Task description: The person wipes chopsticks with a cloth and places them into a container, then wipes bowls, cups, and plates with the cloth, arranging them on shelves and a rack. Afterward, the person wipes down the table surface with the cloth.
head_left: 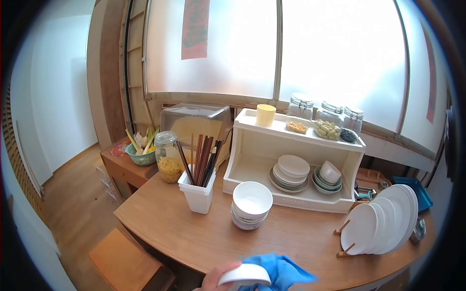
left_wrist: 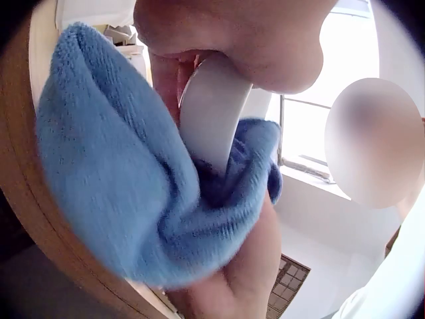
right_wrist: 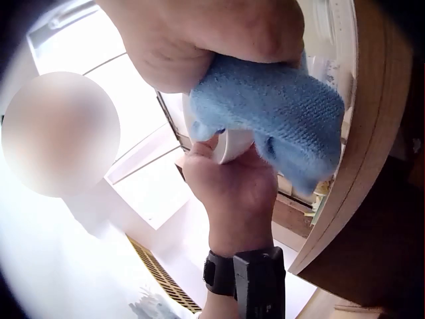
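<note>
At the bottom of the head view, my left hand grips a white bowl, tilted on its side, by the rim. A blue cloth is pressed against the bowl from the right. In the right wrist view my right hand holds that cloth, its fingers mostly hidden by the fabric. Folds of the cloth wrap the lower part of the bowl in the left wrist view. Both hands are at the table's front edge. Beyond them stands a stack of white bowls.
A white holder with chopsticks stands left of the stack. Behind is a white shelf with dishes inside and glass jars on top. White plates stand in a wooden rack at right. A stool is below left.
</note>
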Demonstrator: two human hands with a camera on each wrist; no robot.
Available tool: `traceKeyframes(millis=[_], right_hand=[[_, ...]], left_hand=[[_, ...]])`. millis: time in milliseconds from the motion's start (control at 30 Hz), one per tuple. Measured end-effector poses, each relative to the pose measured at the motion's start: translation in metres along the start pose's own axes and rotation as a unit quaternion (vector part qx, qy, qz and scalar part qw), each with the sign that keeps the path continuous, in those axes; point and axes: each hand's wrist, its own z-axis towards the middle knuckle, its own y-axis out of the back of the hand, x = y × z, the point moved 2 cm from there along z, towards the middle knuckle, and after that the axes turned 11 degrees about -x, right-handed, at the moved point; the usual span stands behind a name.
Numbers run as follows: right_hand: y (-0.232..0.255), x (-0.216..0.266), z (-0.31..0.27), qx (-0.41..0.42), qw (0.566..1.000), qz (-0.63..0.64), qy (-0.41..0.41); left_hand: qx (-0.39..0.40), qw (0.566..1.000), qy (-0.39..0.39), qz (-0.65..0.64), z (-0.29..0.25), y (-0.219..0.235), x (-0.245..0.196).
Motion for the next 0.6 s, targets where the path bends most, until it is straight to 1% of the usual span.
traceKeyframes(millis=[33, 67, 100, 133, 200, 233, 267, 300, 333, 367, 400, 500, 533, 600], right_hand=[[0.01, -0.006, -0.003, -0.011, 0.999, 0.022, -0.048], [0.018, -0.01, -0.004, -0.02, 0.994, 0.043, -0.097], [0.027, -0.011, -0.002, -0.017, 0.994, 0.045, -0.095], [0.037, -0.008, 0.002, -0.046, 0.998, -0.01, -0.031], [0.059, -0.004, 0.006, -0.109, 0.983, -0.118, 0.093], [0.07, -0.003, 0.005, -0.141, 0.963, -0.17, 0.153], [0.087, -0.006, 0.002, -0.167, 0.94, -0.238, 0.179], [0.099, -0.01, -0.001, -0.192, 0.911, -0.304, 0.204], [0.099, -0.008, -0.002, -0.195, 0.911, -0.301, 0.202], [0.099, -0.004, -0.001, -0.198, 0.92, -0.272, 0.201], [0.099, 0.0, 0.0, -0.2, 0.928, -0.242, 0.201], [0.095, 0.003, -0.005, -0.206, 0.931, -0.22, 0.205], [0.103, -0.009, -0.008, -0.21, 0.931, -0.221, 0.2], [0.12, -0.039, -0.017, -0.212, 0.889, -0.279, 0.294]], left_hand=[[-0.058, 0.997, 0.03, 0.038, 0.008, -0.001, 0.0], [-0.057, 0.992, 0.109, 0.04, 0.009, 0.008, 0.014], [-0.057, 0.98, 0.186, 0.041, 0.015, 0.021, 0.029], [-0.058, 0.981, 0.182, 0.043, 0.024, 0.032, 0.04], [-0.077, 0.966, 0.248, -0.012, 0.049, 0.051, 0.055], [-0.093, 0.965, 0.244, 0.04, 0.055, 0.064, 0.075], [-0.107, 0.96, 0.242, 0.096, 0.064, 0.076, 0.09], [-0.119, 0.952, 0.238, 0.151, 0.071, 0.084, 0.102], [-0.116, 0.952, 0.238, 0.153, 0.077, 0.089, 0.111], [-0.143, 0.936, 0.312, 0.085, 0.081, 0.093, 0.12], [-0.169, 0.908, 0.382, 0.015, 0.082, 0.095, 0.126], [-0.141, 0.9, 0.409, 0.051, 0.091, 0.093, 0.122], [-0.138, 0.898, 0.413, 0.054, 0.092, 0.094, 0.125], [-0.093, 0.905, 0.393, 0.136, 0.095, 0.097, 0.132]])
